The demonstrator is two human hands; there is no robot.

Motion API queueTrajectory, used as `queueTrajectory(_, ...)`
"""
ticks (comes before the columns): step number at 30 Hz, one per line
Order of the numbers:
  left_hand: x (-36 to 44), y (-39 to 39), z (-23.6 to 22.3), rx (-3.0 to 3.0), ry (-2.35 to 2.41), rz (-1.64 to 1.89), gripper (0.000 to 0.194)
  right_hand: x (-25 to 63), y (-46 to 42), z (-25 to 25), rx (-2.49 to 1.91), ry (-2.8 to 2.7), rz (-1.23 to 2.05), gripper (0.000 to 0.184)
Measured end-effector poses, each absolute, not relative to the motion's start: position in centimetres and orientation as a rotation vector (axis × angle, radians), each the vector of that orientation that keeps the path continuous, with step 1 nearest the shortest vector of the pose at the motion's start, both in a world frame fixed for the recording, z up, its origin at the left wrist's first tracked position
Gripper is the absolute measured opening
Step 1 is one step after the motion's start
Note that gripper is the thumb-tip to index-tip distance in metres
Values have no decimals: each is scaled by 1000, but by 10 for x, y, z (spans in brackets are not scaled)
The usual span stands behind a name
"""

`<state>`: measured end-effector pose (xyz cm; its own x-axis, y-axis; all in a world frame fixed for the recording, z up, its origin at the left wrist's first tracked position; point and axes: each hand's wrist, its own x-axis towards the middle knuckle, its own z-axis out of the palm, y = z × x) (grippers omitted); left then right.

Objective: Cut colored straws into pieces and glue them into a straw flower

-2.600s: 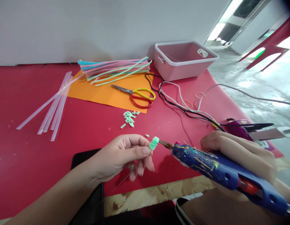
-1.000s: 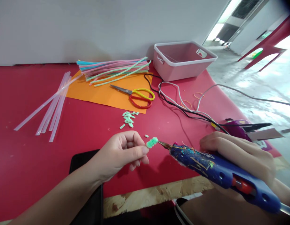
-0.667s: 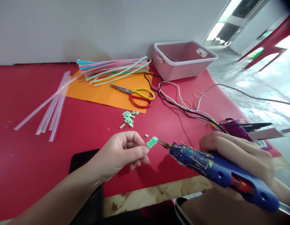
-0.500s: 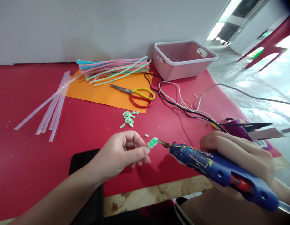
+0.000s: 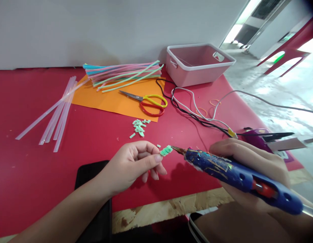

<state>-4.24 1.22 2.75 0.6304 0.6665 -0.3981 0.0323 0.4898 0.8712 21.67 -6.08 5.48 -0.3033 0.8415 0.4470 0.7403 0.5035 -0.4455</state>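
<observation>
Between the thumb and forefinger of my left hand is a small stack of green pipe cleaner pieces, leaning up to the right. My right hand is wrapped round a blue hot glue gun, its front crusted with dried glue and coloured bits. The brown nozzle points left and is at the top end of the green stack; whether it touches I cannot tell. A clear glue stick sticks out of the gun's back. Just beyond my left hand lies a little pile of cut green pieces.
Scissors lie on orange paper, with a bundle of pipe cleaners behind. Glue sticks are at left, a pink basket at back right. Cables cross the right side. A black phone-like object lies under my left forearm.
The green stack has turned in my left fingers and leans further right. The glue gun has shifted and tilted slightly, its nozzle staying by the stack's end. The table items stay put.
</observation>
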Motion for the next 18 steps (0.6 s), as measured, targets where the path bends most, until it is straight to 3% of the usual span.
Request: queueTrajectory(18,-42,1,29,1458,1050,485,17,221,-62,51,-1293,-2215,225,22)
